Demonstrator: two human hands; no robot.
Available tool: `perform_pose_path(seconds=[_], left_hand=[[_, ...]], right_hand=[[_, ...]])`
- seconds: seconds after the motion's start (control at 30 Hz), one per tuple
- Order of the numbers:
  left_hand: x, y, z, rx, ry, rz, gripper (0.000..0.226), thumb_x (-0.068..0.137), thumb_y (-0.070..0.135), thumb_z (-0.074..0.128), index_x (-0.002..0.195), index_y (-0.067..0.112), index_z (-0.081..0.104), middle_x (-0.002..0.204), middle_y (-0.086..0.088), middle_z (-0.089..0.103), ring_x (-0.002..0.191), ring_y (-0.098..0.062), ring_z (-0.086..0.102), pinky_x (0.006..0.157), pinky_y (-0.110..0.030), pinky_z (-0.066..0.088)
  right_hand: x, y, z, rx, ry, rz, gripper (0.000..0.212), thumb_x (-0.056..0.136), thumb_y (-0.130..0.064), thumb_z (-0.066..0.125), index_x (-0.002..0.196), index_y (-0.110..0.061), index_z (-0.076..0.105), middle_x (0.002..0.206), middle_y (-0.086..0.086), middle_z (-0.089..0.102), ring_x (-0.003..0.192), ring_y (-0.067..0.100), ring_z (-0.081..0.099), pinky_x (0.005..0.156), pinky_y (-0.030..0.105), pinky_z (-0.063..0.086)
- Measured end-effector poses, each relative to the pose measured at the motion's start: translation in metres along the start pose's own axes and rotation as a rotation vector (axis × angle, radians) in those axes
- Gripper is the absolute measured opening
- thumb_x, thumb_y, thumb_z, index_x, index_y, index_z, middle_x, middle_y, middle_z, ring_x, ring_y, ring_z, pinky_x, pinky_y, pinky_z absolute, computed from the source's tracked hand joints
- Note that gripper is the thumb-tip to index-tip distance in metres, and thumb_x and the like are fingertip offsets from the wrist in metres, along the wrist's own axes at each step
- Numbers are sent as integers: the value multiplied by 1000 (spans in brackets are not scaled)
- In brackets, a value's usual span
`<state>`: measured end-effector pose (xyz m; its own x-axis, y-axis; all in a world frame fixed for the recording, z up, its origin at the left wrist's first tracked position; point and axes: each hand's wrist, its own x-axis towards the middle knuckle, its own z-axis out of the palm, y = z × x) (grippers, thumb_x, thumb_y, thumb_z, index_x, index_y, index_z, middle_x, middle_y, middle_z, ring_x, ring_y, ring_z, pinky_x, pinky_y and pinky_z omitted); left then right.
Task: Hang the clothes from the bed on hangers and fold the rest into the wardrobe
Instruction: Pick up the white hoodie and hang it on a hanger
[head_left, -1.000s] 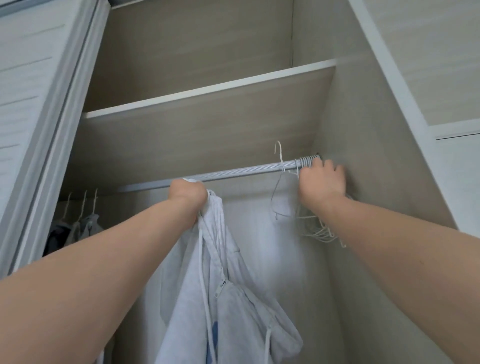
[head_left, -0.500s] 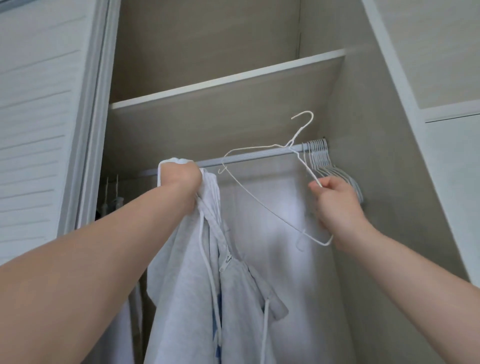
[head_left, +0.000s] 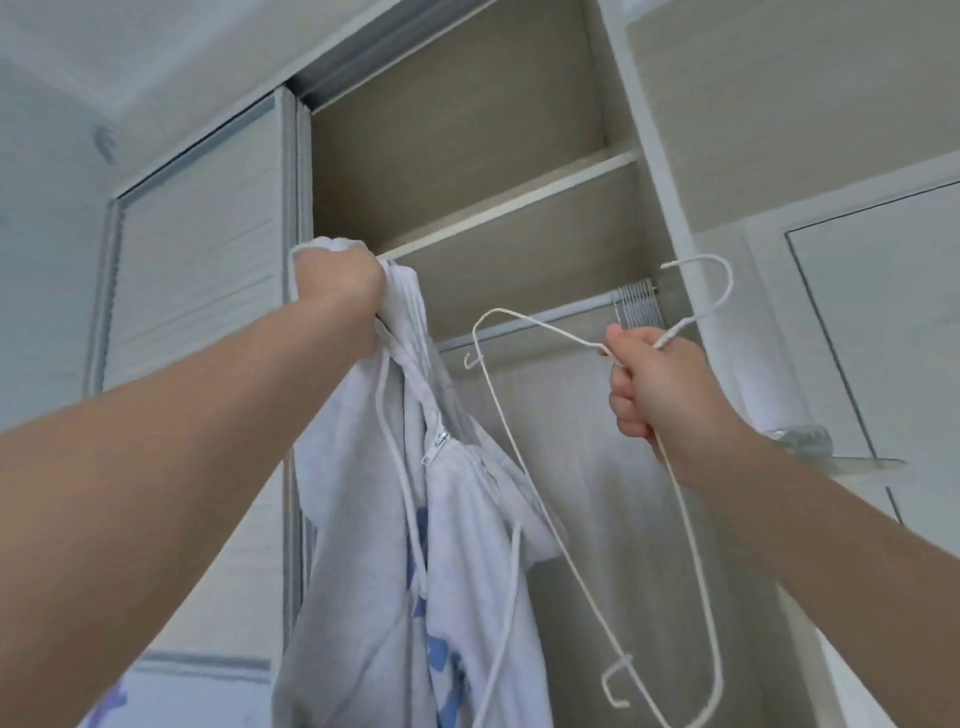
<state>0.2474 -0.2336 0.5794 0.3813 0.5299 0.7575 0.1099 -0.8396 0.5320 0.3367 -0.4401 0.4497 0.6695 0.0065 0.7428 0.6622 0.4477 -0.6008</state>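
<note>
Right now my right hand (head_left: 660, 389) is full: its fingers are curled round the white wire hanger (head_left: 545, 328), gripping the neck just below the hook (head_left: 730, 283). From that grip the hook rises up and off to the hand's right. The hanger's long bar runs steeply, from one shoulder tip up at the hand's left down to the other tip well below the wrist. Its long axis is therefore closer to upright than level.

Further to this hand's left, at about the same height, my left hand (head_left: 337, 280) is a tight fist bunching the top of the pale grey hoodie (head_left: 363, 519). The hoodie hangs straight down from the fist with its zip (head_left: 440, 439) showing. The hanger's upper shoulder tip is the part nearest the cloth, near it but apart.

I judge the coming move turns on this: the garment lies to the right hand's left and that tip points the same way, so the right hand should do the travelling. I cannot tell where the neck opening sits inside the fist, and the fist may need loosening first.

Beyond both hands the wardrobe rail (head_left: 576, 309) runs across, with spare hangers (head_left: 636, 301) packed on it just above the right hand.
</note>
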Motion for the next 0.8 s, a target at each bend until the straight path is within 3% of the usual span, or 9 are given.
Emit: perform_pose_path(seconds=[0.07, 0.13, 0.27, 0.4, 0.43, 0.5, 0.57, 0.63, 0.8], left_hand=[[-24, 5, -28, 103, 123, 68, 59, 86, 30, 71, 137, 12, 49, 133, -6, 54, 127, -25, 54, 96, -28, 46], [-48, 8, -57, 253, 159, 29, 59, 85, 28, 72, 136, 12, 48, 123, -5, 54, 127, -28, 53, 96, -30, 45], [-115, 6, -103, 195, 264, -33, 53, 81, 27, 70, 128, 15, 49, 121, 1, 54, 125, -23, 55, 82, -28, 40], [-164, 2, -150, 266, 321, -44, 35, 84, 25, 63, 116, 20, 51, 122, 2, 53, 127, -18, 51, 94, -24, 47], [-178, 2, -162, 107, 310, -74, 29, 88, 22, 60, 115, 16, 52, 122, 0, 54, 120, -16, 54, 91, -21, 50], [-202, 16, -190, -477, 294, -334, 21, 97, 13, 51, 115, 2, 55, 102, -4, 55, 80, -6, 60, 56, -11, 51], [-231, 11, -213, -371, 232, -327, 19, 102, 0, 41, 85, 2, 51, 76, -7, 41, 45, 0, 50, 36, -9, 37], [-267, 1, -230, -361, 192, -377, 28, 99, 2, 50, 73, 11, 47, 68, -6, 45, 44, -3, 50, 42, -15, 39], [-347, -37, -267, -451, 98, -590, 16, 79, 12, 82, 87, 8, 69, 81, -9, 72, 68, -21, 70, 71, -32, 61]], right_hand=[[-21, -20, -10, 23, -32, 1, 20, 103, -14, 47, 83, -16, 47, 44, -6, 27, 33, 8, 20, 37, 14, 17], [-45, -39, -20, 66, -77, -18, 20, 102, -12, 47, 83, -15, 50, 42, -7, 28, 32, 8, 20, 38, 12, 18], [-94, -77, -35, 112, -156, -35, 20, 101, -14, 50, 82, -15, 57, 42, -6, 29, 32, 9, 22, 39, 13, 20], [-138, -110, -47, 199, -198, -1, 24, 99, -16, 52, 77, -21, 61, 45, -5, 28, 34, 11, 22, 39, 15, 20], [-148, -117, -49, 224, -217, 17, 27, 99, -17, 53, 75, -24, 62, 46, -5, 28, 35, 11, 21, 40, 16, 19], [-171, -128, -52, 264, -274, 52, 34, 100, -17, 54, 70, -30, 64, 47, -4, 27, 36, 12, 21, 40, 16, 19], [-198, -132, -52, 313, -339, 86, 37, 100, -17, 54, 68, -31, 65, 47, -4, 26, 36, 12, 20, 40, 16, 17], [-227, -128, -52, 376, -402, 141, 34, 100, -16, 54, 70, -27, 64, 47, -4, 25, 35, 11, 18, 40, 16, 15], [-307, -99, -51, 487, -643, 301, 17, 76, -36, 67, 76, -19, 65, 48, -1, 23, 38, 10, 16, 43, 17, 11]])
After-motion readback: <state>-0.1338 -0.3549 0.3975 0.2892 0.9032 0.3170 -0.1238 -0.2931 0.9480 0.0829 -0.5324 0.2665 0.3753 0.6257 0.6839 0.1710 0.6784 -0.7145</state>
